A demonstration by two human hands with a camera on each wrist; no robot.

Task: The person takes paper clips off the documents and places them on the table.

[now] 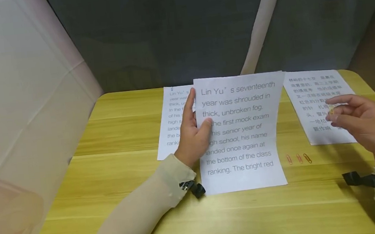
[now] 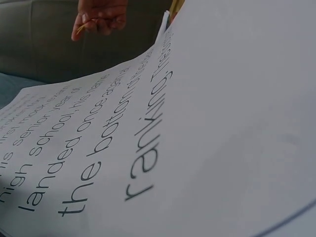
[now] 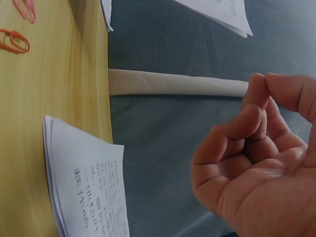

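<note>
Table (image 1: 118, 177): yellow wood grain, pale streaks. Centre sheet (image 1: 244, 134): white, grey print. Right sheet (image 1: 312, 92), upper right: white, dark characters. Paper clips (image 1: 298, 158): orange and pink. Sleeves (image 1: 142, 213): beige. Backdrop (image 1: 165, 31): grey-blue.

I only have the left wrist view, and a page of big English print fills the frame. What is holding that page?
Observer: The left hand grips the English sheet by its left edge, thumb on the print.
Operator: And the other hand, at the top of my frame?
Observer: The right hand hovers over a stack of Chinese sheets, pinching what looks like a small yellow clip.
Operator: Any more of those?
Observer: Three loose clips lie on the table, right of the English sheet.
</note>
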